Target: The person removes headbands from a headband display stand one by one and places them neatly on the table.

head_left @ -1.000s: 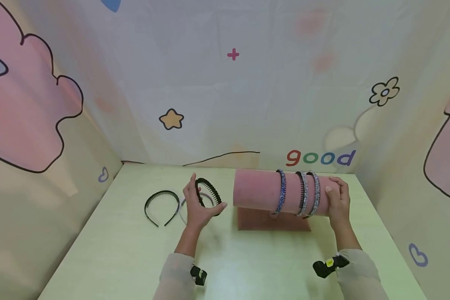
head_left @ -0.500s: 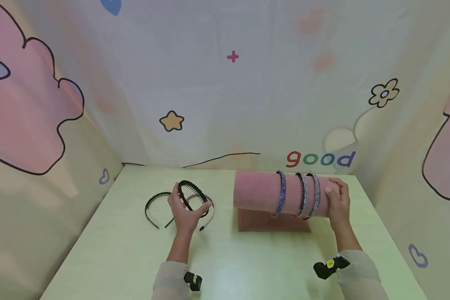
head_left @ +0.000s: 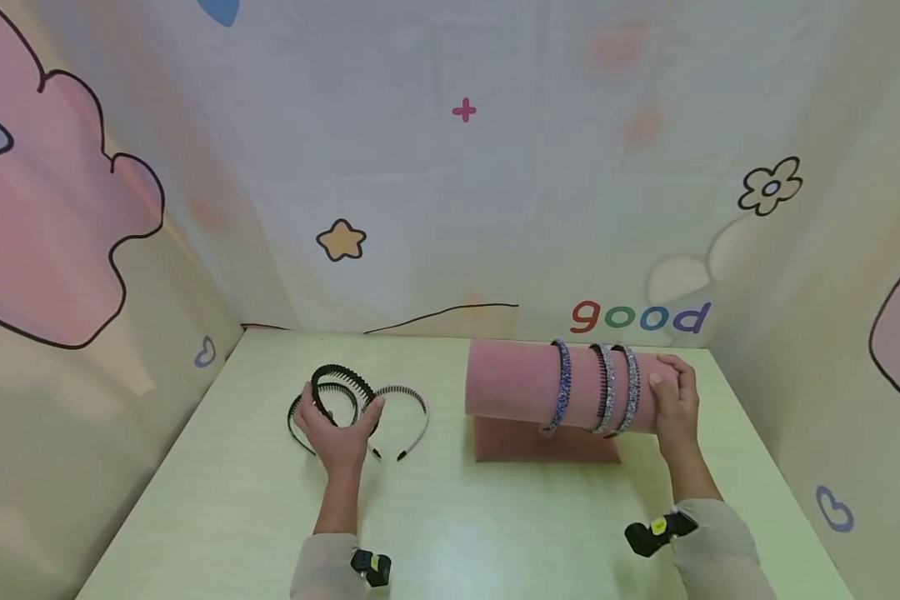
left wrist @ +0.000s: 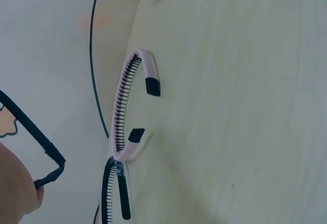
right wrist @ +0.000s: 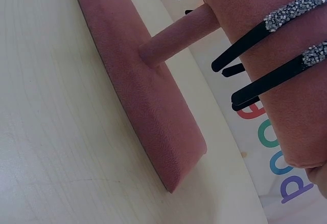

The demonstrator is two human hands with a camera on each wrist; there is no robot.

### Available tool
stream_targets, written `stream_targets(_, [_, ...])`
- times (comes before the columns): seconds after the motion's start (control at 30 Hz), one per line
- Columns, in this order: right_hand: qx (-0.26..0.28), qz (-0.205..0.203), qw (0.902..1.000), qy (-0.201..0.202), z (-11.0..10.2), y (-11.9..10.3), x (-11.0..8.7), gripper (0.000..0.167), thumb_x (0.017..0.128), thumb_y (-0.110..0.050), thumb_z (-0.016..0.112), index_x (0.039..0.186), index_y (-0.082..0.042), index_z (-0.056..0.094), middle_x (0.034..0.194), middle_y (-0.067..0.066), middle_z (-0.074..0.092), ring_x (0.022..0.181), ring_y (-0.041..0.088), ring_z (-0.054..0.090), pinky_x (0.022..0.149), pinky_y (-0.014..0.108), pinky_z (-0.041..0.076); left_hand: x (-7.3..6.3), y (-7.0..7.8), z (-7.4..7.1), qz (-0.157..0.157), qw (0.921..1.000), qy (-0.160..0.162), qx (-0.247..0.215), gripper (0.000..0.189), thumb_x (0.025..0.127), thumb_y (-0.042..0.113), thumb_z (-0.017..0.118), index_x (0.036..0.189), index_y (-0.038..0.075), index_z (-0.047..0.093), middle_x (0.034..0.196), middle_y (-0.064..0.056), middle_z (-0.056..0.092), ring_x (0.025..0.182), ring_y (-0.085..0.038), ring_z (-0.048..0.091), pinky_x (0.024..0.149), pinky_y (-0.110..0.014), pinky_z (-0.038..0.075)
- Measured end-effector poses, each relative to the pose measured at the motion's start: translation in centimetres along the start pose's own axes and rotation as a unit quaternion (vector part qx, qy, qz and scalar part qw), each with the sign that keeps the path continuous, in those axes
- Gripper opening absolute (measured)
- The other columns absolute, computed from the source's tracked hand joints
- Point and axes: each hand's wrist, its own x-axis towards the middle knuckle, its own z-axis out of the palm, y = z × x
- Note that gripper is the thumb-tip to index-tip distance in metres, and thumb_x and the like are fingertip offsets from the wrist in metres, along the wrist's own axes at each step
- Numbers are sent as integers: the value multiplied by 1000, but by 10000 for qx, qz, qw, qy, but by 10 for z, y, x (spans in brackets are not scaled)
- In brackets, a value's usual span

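My left hand (head_left: 336, 435) holds a black toothed headband (head_left: 352, 377) between thumb and fingers, raised above the table. Behind it, a second dark headband (head_left: 292, 429) lies partly hidden. Just right of that hand is a pale pink headband (head_left: 425, 410) with black tips; in the left wrist view the pale headband (left wrist: 118, 106) touches the dark one (left wrist: 107, 191). My right hand (head_left: 677, 408) grips the right end of a pink velvety roll stand (head_left: 506, 379). Around the roll sit a blue glittery headband (head_left: 564, 387) and two silver ones, the nearer silver headband (head_left: 609, 390) being left of the other.
The stand's flat pink base (head_left: 547, 446) rests on the pale table (head_left: 450, 525), joined to the roll by a short post (right wrist: 179, 35). A patterned curtain (head_left: 450, 208) encloses the table at the back and sides.
My left hand has moved left with the black headband, from beside the stand to above the dark headband, uncovering the pale pink one. My right hand stays on the roll.
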Motion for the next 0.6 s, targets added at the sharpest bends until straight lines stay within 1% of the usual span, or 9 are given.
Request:
stream_targets(0.13, [2,-32,10000,-40,0,1,0,34,93,-15,45,126,-15,47,118,-7,47,102,13,42,84,29,31,4,-3,-7,-78,9997,223,50,103,57,35,89,140,8,35,133,-14,31,121,-23,33,94,-45,34])
stream_targets(0.23, [-3,-31,10000,-51,0,1,1,33,93,-16,44,126,-16,47,118,-7,46,102,12,42,84,29,32,7,-4,-11,-183,9990,393,72,105,55,40,89,140,9,35,131,-13,32,117,-23,36,91,-43,35])
stream_targets(0.37, [22,8,10000,-34,0,1,0,33,93,-15,44,125,-16,48,118,-7,47,102,12,42,84,28,31,12,-6,-19,-470,9971,561,198,107,53,45,89,140,14,35,133,-9,31,121,-21,33,97,-39,31])
stream_targets(0.43, [20,28,10000,-28,0,1,0,33,93,-15,44,125,-17,48,117,-7,47,101,12,42,83,28,31,14,-7,-23,-560,9961,624,272,107,53,45,89,141,15,35,134,-7,30,124,-21,31,101,-38,29])
stream_targets(0.6, [12,51,10000,-22,0,1,-1,33,93,-16,45,125,-17,48,117,-8,47,100,12,43,83,28,32,22,-10,-32,-660,9940,807,322,107,53,44,89,142,17,36,134,-7,28,125,-20,29,102,-35,27])
